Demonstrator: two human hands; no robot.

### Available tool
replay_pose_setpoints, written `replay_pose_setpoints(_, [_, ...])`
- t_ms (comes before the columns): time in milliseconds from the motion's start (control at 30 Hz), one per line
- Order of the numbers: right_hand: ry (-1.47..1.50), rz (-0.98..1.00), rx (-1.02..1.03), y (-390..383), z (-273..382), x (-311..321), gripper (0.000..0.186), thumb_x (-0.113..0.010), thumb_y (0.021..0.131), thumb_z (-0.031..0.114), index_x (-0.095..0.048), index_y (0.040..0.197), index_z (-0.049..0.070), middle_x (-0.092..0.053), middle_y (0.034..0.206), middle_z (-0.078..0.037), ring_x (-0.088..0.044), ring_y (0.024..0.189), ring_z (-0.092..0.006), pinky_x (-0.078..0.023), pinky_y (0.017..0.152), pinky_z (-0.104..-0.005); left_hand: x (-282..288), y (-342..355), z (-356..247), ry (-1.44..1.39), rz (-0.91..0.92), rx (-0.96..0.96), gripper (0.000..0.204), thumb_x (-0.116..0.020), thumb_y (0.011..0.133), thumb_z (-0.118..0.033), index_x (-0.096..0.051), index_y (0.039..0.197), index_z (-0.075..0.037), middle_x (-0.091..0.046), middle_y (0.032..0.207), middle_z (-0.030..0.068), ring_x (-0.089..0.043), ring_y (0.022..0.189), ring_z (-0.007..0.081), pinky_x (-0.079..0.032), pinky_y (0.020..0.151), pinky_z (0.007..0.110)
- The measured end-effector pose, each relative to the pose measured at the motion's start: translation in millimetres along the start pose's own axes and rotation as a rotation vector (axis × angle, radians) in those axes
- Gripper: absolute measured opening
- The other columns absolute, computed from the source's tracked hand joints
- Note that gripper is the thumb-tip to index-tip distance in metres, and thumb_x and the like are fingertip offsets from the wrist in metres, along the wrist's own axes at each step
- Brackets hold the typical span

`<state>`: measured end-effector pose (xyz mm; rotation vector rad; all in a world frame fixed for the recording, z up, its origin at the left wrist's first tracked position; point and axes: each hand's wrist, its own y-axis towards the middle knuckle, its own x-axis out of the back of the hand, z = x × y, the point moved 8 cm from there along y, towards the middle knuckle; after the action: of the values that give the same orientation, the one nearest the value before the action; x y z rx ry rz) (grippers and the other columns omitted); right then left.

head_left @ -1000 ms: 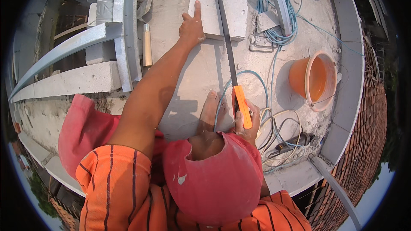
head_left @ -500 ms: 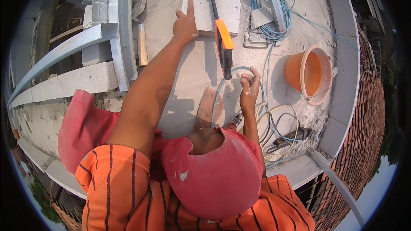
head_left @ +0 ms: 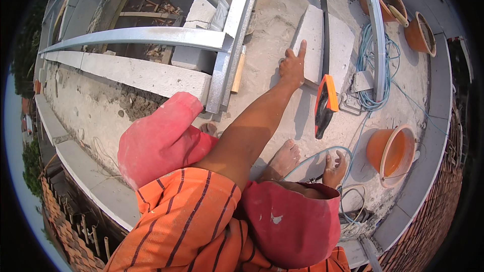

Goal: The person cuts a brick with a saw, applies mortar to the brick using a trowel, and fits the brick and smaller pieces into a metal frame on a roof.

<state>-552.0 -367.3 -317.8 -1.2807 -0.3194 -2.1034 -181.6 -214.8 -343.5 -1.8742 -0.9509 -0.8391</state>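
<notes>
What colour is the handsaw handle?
The handsaw handle is orange and black, seen best in the head view.

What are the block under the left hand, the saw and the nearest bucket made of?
Block: likely aerated concrete, matte; pale, chalky, some small pits.
Saw blade: probably steel, dull; thin, dark, straight.
Saw handle: plastic by the look, maybe part rubber; bright orange and black.
Bucket: seems plastic, smoothish; even orange, paler rim.
</notes>
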Motion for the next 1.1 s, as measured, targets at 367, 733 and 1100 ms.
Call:
replay_pose_setpoints(367, [0.655,-0.008,0.213,76.4,218.6,-8.8,0.063,-0.070,0.089,0.033,-0.045,0.135,-0.001,-0.060,0.113,-0.016,-0.059,0.102,-0.0267,-0.046,0.088,-0.0375,7.6,-0.8,-5.9,0.003,-0.005,0.042,0.127,-0.082,0.065,-0.005,0.004,0.155,-0.030,-0.042,0.124,0.0208,-0.064,0.101,0.0366,-0.056,0.083,0.042])
replay_pose_setpoints(733, [0.762,0.080,-0.003,-82.3,109.7,31.5,0.038,-0.056,0.098,0.021,-0.051,0.128,-0.002,-0.062,0.116,-0.018,-0.062,0.095,-0.0209,-0.050,0.081,-0.0323,-0.8,-3.9,2.1,-0.007,0.021,0.019,0.114,-0.075,0.073,-0.005,0.000,0.155,-0.026,-0.042,0.124,0.0231,-0.063,0.098,0.0378,-0.055,0.086,0.041])
replay_pose_setpoints(1100, [0.544,-0.088,0.301,88.5,218.7,-7.3,0.032,-0.060,0.093,0.015,-0.054,0.121,0.000,-0.066,0.095,-0.022,-0.066,0.083,-0.0319,-0.051,0.073,-0.0371,5.2,-0.1,-13.0,0.057,0.028,0.001,0.117,-0.075,0.073,-0.006,0.005,0.155,-0.027,-0.042,0.121,0.0236,-0.066,0.094,0.0351,-0.055,0.084,0.041])
